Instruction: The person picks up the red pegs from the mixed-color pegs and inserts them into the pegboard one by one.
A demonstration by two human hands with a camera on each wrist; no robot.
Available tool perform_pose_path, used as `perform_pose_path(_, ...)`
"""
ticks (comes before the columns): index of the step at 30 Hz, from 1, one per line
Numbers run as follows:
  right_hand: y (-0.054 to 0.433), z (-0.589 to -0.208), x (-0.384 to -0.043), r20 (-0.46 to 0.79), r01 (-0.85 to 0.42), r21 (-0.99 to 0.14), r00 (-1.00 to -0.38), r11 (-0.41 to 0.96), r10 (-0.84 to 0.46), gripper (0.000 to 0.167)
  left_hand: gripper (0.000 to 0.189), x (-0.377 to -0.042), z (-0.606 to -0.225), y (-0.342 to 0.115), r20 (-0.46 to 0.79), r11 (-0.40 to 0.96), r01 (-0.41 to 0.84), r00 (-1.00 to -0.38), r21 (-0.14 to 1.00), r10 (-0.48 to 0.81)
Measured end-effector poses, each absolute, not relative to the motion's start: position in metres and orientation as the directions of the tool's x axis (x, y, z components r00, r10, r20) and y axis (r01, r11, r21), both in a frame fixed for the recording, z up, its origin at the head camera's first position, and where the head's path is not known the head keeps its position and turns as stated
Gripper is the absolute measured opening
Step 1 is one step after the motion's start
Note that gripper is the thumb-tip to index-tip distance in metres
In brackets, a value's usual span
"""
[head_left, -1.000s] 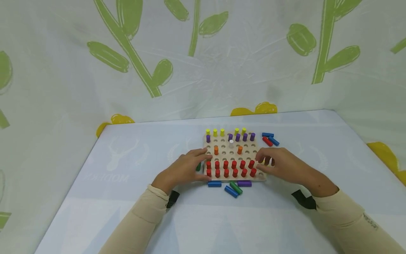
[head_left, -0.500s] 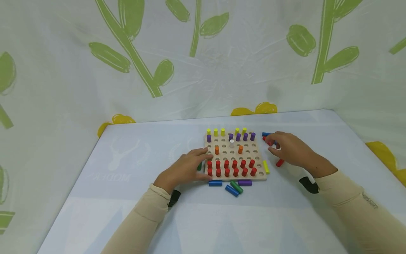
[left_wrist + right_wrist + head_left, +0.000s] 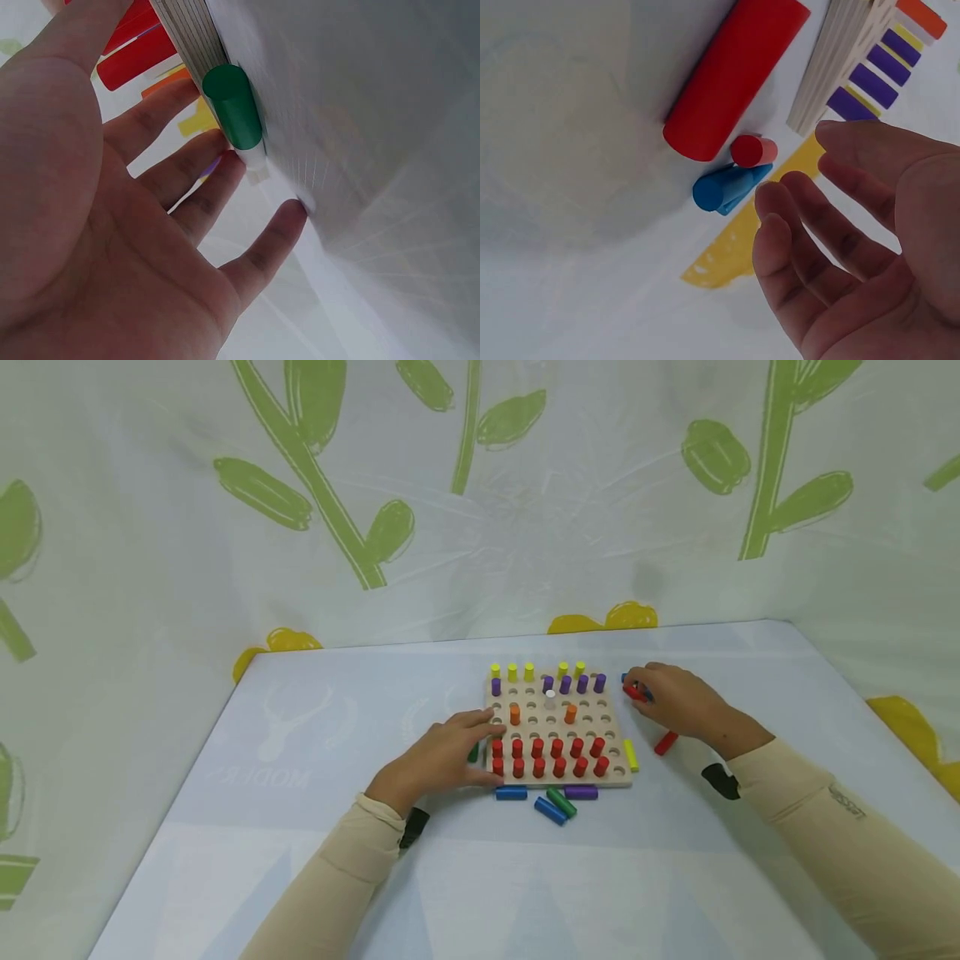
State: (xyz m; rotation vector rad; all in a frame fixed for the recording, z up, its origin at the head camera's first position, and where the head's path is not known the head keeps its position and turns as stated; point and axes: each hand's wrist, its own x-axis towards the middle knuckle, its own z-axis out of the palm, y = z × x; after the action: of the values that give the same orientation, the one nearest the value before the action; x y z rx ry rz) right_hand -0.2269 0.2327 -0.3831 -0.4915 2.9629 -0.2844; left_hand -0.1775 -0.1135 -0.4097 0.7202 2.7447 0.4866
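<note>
A wooden pegboard (image 3: pixel 555 782) carries rows of standing pegs: red in front, orange and one white in the middle, purple and yellow at the back. My left hand (image 3: pixel 438 756) rests at its left edge, fingers spread along the side and thumb near the front corner. Just past its fingertips, a green peg (image 3: pixel 234 105) lies against the board's side. My right hand (image 3: pixel 678 697) is beyond the board's right side, its loosely bent fingertips right over a red peg (image 3: pixel 635 692) and blue pegs (image 3: pixel 724 187). Between its thumb and fingers the right wrist view shows nothing.
A yellow peg (image 3: pixel 631 755) lies along the board's right edge, with a red peg (image 3: pixel 665 742) beside it under the right wrist. Blue, green and purple pegs (image 3: pixel 581 792) lie before the front edge. A leaf-patterned sheet (image 3: pixel 585 527) hangs behind the table.
My right hand has moved from the board's right edge out to the loose pegs at the back right. The yellow peg and nearer red peg have come into view. My left hand stays put.
</note>
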Motion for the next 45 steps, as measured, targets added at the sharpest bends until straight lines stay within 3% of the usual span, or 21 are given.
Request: perform_pose_path(45,0.229,-0.399,-0.236,-0.159,-0.306,-0.199,-0.927,0.931,-0.339,0.043,0.079,-0.176,-0.409,-0.113,-0.16,0.82,0.428,-0.843,0.381,0.514)
